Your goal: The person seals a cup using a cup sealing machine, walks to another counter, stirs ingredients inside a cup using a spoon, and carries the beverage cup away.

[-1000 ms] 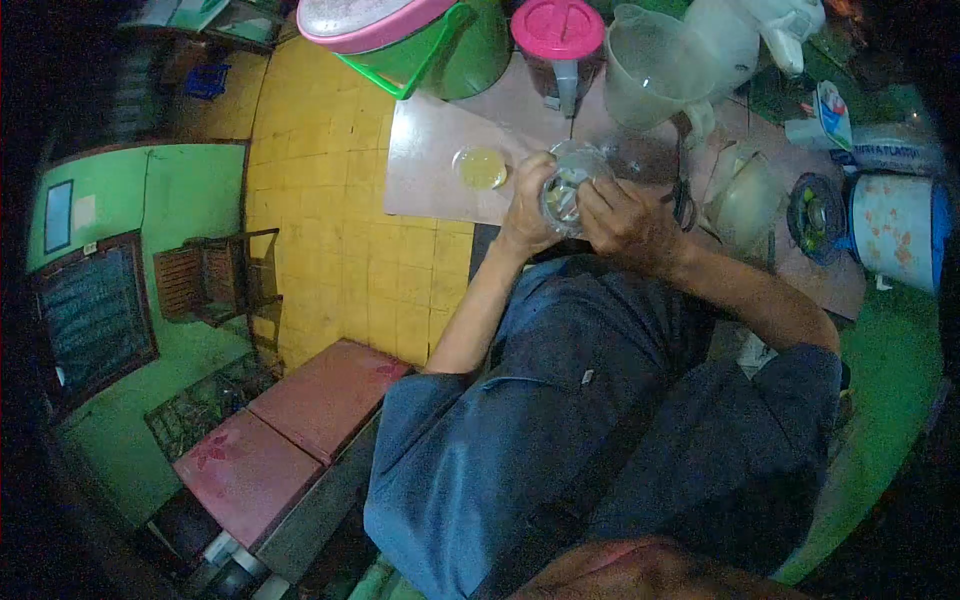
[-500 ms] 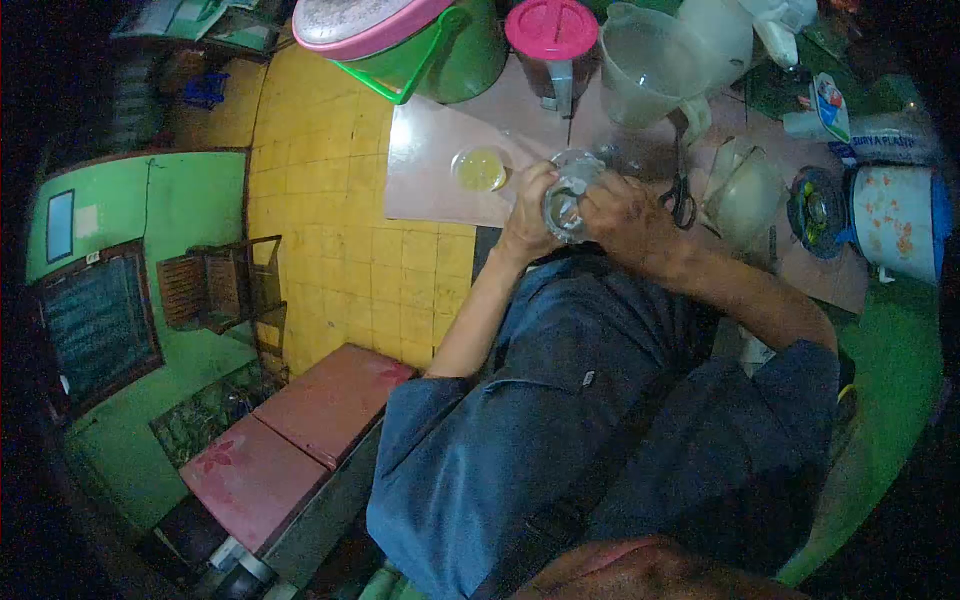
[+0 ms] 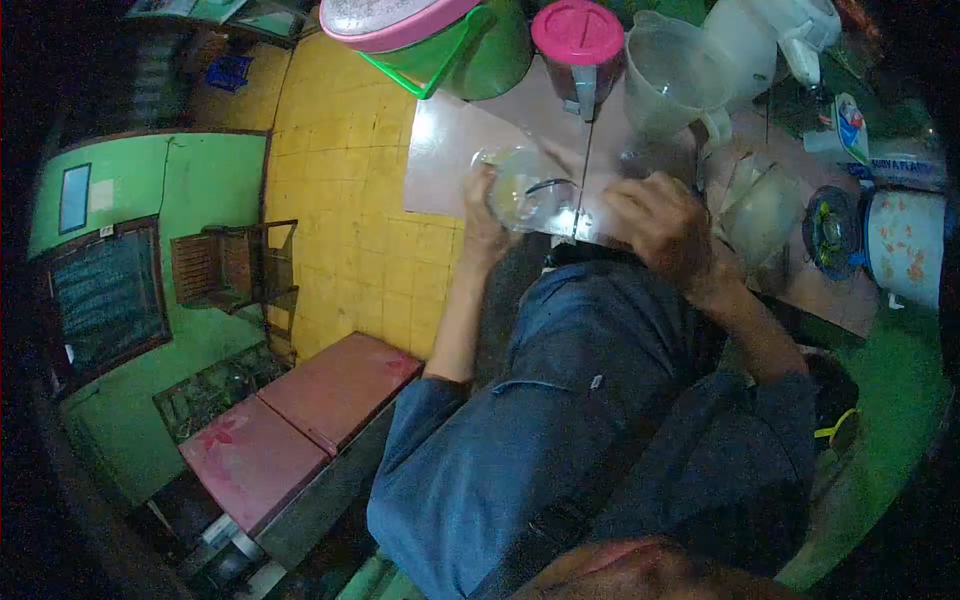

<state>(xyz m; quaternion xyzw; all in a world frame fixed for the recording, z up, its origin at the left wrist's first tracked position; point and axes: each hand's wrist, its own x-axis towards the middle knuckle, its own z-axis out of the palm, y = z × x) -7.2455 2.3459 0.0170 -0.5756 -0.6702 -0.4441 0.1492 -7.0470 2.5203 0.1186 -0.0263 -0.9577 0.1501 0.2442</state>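
My left hand [image 3: 484, 215] is wrapped around the side of a clear see-through cup [image 3: 535, 195] above the near edge of the table. A dark curved streak shows across the cup. Yellowish colour shows through the cup's left part, where the small dish of yellow liquid stands, mostly hidden. My right hand [image 3: 660, 222] is apart from the cup, over the table to its right. Its fingers are curled in and blurred, and whatever may be between them is hidden. A clear plastic bag [image 3: 765, 215] with pale contents lies right of my right hand.
A green bucket [image 3: 490, 65] with a pink lid, a pink-lidded jug [image 3: 580, 45] and a clear pitcher [image 3: 670, 75] stand at the back. On the right are a dark dish [image 3: 835, 230] and a white container [image 3: 903, 245]. A red-topped bench [image 3: 340, 395] stands lower left.
Both hands were together on the cup. My right hand has let go and moved right, over where the scissors lay. My left hand has carried the cup left, in front of the yellow dish.
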